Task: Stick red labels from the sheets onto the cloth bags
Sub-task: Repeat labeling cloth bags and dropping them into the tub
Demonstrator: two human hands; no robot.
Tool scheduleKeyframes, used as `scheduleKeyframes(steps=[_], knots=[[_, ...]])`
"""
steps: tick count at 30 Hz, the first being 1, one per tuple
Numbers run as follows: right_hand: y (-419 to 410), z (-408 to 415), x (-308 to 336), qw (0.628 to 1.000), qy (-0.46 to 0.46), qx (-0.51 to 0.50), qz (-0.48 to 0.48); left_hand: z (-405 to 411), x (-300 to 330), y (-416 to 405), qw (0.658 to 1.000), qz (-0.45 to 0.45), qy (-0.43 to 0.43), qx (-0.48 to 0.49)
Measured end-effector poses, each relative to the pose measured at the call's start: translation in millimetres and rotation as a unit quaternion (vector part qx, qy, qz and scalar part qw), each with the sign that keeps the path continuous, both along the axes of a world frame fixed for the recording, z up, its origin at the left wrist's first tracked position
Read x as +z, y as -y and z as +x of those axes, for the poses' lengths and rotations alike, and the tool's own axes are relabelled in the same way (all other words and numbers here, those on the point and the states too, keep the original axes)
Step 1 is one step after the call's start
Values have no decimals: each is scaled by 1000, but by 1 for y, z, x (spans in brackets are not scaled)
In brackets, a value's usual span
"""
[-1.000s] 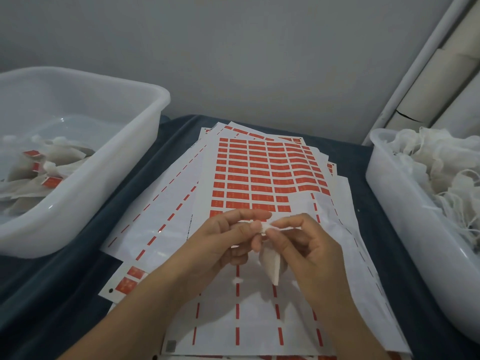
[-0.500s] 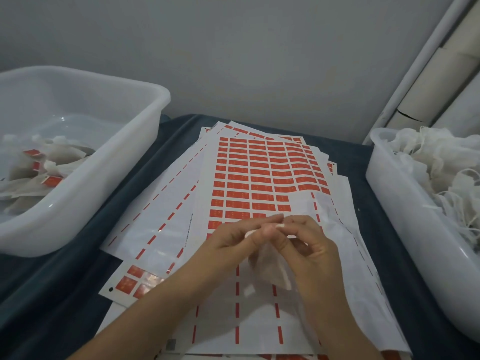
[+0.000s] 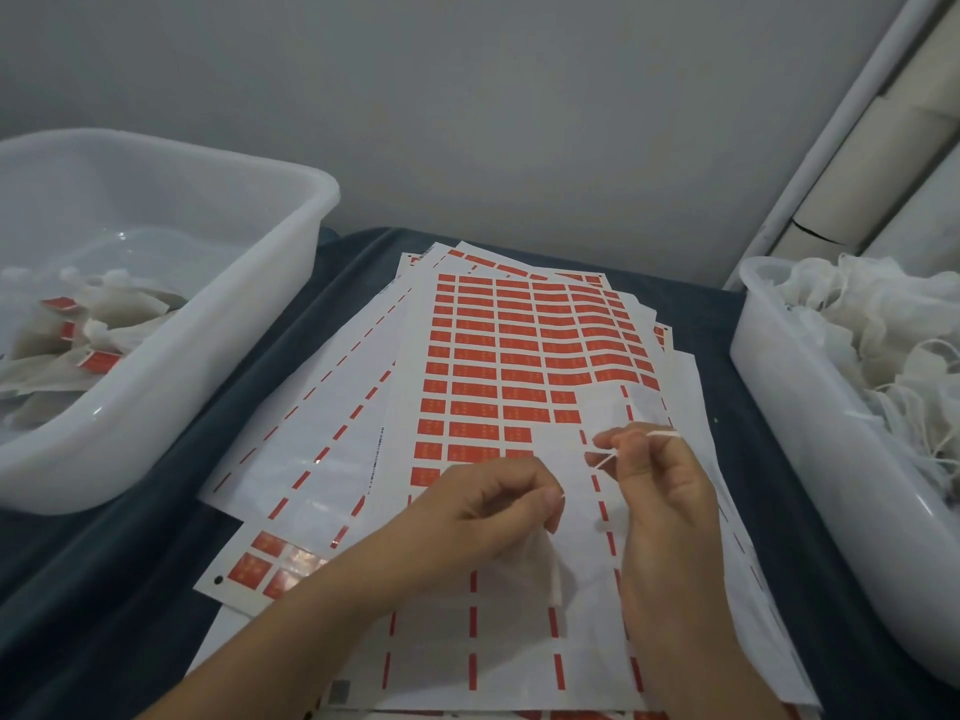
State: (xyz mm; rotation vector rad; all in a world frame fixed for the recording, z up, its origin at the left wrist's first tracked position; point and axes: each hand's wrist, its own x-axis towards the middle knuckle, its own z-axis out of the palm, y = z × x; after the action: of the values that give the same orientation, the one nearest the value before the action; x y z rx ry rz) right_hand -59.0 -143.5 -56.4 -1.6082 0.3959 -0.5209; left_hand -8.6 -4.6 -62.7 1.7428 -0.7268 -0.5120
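Note:
A stack of label sheets (image 3: 519,356) lies fanned on the dark cloth, and rows of red labels fill the far half of the top sheet. My left hand (image 3: 493,511) hovers over the near, peeled part and pinches a small translucent white cloth bag (image 3: 540,574), which hangs below its fingers. Just to the right, my right hand (image 3: 665,501) pinches the bag's thin white drawstring (image 3: 662,434) between thumb and fingertips. I see no label on either hand.
A white plastic bin (image 3: 291,241) at left holds bags with red labels on them. Another white bin (image 3: 779,387) at right is heaped with plain cloth bags. Grey wall behind; cardboard tubes (image 3: 883,163) lean at the far right.
My hands were pressed together around the bag. They are now apart: the right has moved right with the drawstring, and the left has moved down and left with the bag.

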Motion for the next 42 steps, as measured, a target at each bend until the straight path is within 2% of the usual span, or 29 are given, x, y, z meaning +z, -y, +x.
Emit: scheduleKeyframes(steps=[4,7,8,10,12,13,14,15,18,20,21,22,24,25,26,28,30,31,34,37,42], knots=[[-2,-1,-1,999,6,17,40,3,-1,-3,1000,18,13,-12],[-2,0,2,992,5,82,92,3,-2,-4,1000,21,-3,8],[-1,0,3,990,8,100,102,4,-2,-3,998,22,-6,50],[-1,2,2,990,11,112,81,11,-2,-4,979,31,3,201],[1,5,0,990,21,117,72,25,-1,-11,930,79,73,352],[1,7,-1,990,28,121,70,30,1,-16,909,119,87,389],[1,8,-2,990,31,124,62,35,0,-22,899,146,64,408],[0,9,-4,991,31,125,46,37,2,-26,900,148,13,410],[-4,10,-11,992,24,121,-7,36,8,-39,908,80,-145,386],[-7,10,-16,992,19,123,-24,32,8,-47,917,95,-133,365],[-7,10,-17,992,17,122,-27,31,9,-50,910,92,-126,384],[-7,10,-18,992,15,119,-27,31,8,-53,908,63,-139,390],[-6,9,-19,993,13,112,-21,30,13,-55,895,-77,-256,356],[-6,9,-19,994,12,110,-19,28,15,-54,894,-109,-287,328],[-6,9,-19,994,10,108,-21,27,15,-55,893,-115,-314,303],[-6,9,-19,994,6,109,-31,21,11,-51,918,-25,-320,231],[-6,9,-17,993,10,112,-40,10,7,-46,945,69,-272,170],[-7,9,-17,992,14,113,-58,6,6,-43,948,97,-250,172],[-12,6,-14,975,17,145,-170,-2,3,-40,954,94,-199,205],[-15,5,-18,933,23,186,-306,-7,5,-37,972,68,-124,188],[-11,7,-22,894,72,143,-419,-10,3,-34,975,113,3,191]])
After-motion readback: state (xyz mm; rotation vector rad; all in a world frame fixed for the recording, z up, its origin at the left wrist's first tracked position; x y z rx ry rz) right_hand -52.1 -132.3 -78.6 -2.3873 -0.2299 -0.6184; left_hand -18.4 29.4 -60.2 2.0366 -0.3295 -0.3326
